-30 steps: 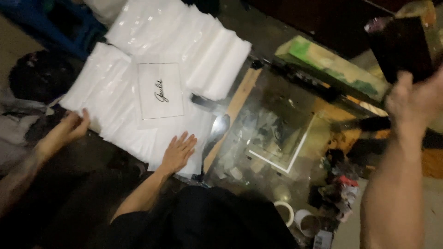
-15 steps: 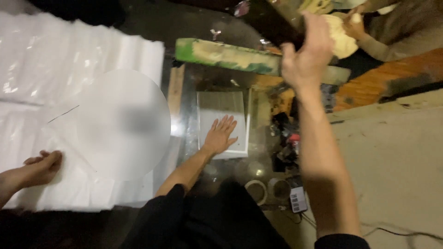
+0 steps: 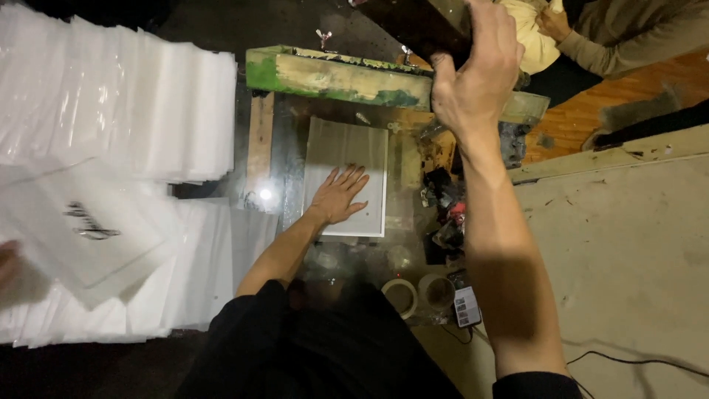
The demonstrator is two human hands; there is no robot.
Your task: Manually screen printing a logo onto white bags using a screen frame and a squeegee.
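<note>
Our left hand (image 3: 341,196) lies flat, fingers (image 3: 353,176) spread, on a white sheet (image 3: 369,148) on the desk (image 3: 413,170). Our right hand (image 3: 476,77) grips the dark screen frame (image 3: 413,26) raised above it.

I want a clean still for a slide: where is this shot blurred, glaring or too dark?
Head view: the printed sheet at far left is smeared by motion blur; a bright glare spot sits on the glass; the bottom edge falls into deep shadow; the left hand on the white sheet is sharp.
</note>
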